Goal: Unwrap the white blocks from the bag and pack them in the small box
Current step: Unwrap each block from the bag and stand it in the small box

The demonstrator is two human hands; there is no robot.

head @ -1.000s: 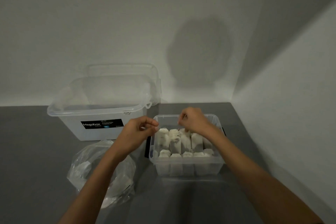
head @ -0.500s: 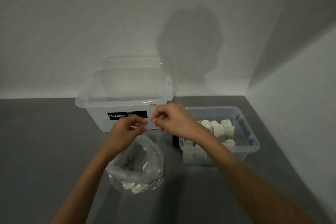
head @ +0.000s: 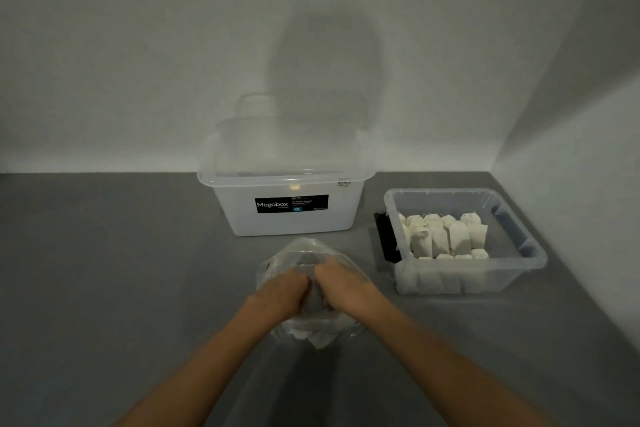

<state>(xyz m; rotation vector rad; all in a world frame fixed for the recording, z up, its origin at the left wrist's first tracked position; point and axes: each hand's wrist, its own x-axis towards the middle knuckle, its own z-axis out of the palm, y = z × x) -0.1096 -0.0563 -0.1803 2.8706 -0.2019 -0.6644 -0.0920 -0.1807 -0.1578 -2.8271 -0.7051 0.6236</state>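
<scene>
Left hand [head: 281, 293] and right hand [head: 346, 291] are set at the mouth of the clear bag [head: 304, 250] on the tabletop [head: 104, 288]. Fingers [head: 303, 282] are bent downward with tips hidden, so the grip cannot be told. White blocks [head: 440, 239] are stacked in the small box [head: 535, 255] at right; more are seen in the bag bottom.

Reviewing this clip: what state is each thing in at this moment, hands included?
plastic bag, on the table, top gathered under both hands.
white blocks, a few left in the bag's bottom.
small box, lidless, partly filled.
packed blocks, standing in rows inside the small box.
Megabox tub, upright; lid on or off unclear.
left hand, fingers curled on the bag's top.
right hand, likewise, touching the left.
</scene>
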